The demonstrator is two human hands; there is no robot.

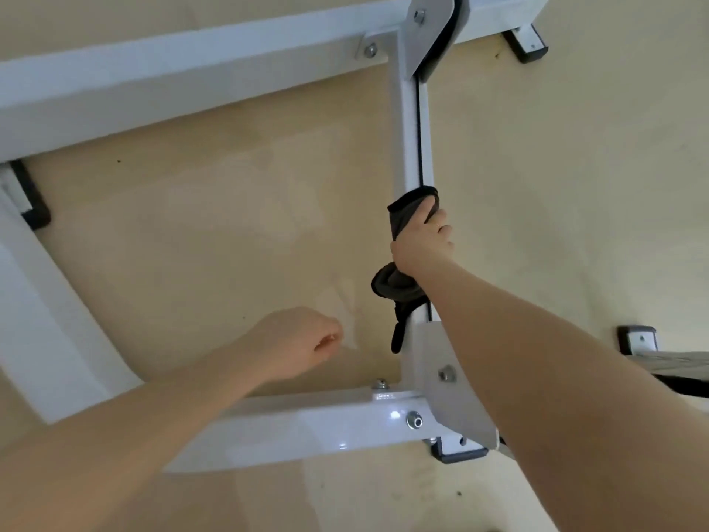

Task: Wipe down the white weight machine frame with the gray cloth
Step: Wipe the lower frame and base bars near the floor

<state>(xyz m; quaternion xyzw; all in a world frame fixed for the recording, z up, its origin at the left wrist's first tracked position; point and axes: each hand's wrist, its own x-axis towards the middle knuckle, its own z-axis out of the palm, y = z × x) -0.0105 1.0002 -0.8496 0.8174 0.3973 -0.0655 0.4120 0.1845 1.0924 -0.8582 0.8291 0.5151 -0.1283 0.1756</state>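
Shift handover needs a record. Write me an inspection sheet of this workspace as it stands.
Surface: tan floor, with pale patches and a few dark specks.
Job's things: gray cloth wrapped round the white frame's cross tube; more cloth bunches and hangs below the hand.
Clutter: nothing seen.
Grips: right hand grips the cloth round the tube; left hand loosely curled above the floor, holding nothing.
Cables: nothing seen for certain; a dark strip runs along the tube.
Surroundings: bolts at the frame joints, black end caps on the feet, a dark textured object at the right edge.
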